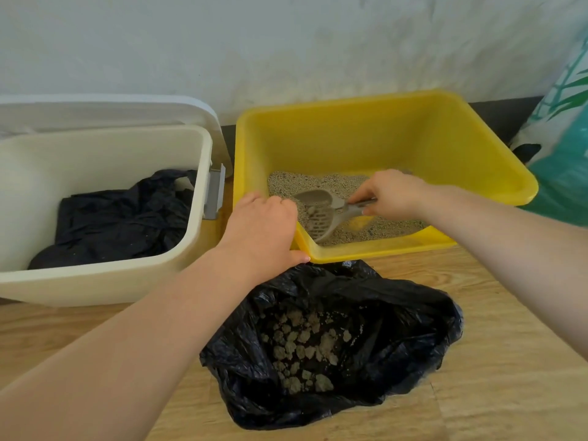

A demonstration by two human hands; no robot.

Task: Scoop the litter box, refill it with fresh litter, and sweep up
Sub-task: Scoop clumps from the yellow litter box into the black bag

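A yellow litter box (pixel 366 135) stands against the wall with grey litter (pixel 321 183) covering its floor. My left hand (pixel 264 230) grips the box's near left corner, thumb outside the rim. My right hand (pixel 391 192) holds the handle of a grey slotted scoop (pixel 321 214) whose blade is down in the litter near the front wall. In front of the box an open black rubbish bag (pixel 397 313) lies on the floor with several litter clumps (pixel 302 348) inside.
A cream bin (pixel 105 281) with an open lid and a crumpled black liner (pixel 121 218) stands to the left. A teal and white bag (pixel 563 148) leans at the right. The floor (pixel 496 393) is wood laminate.
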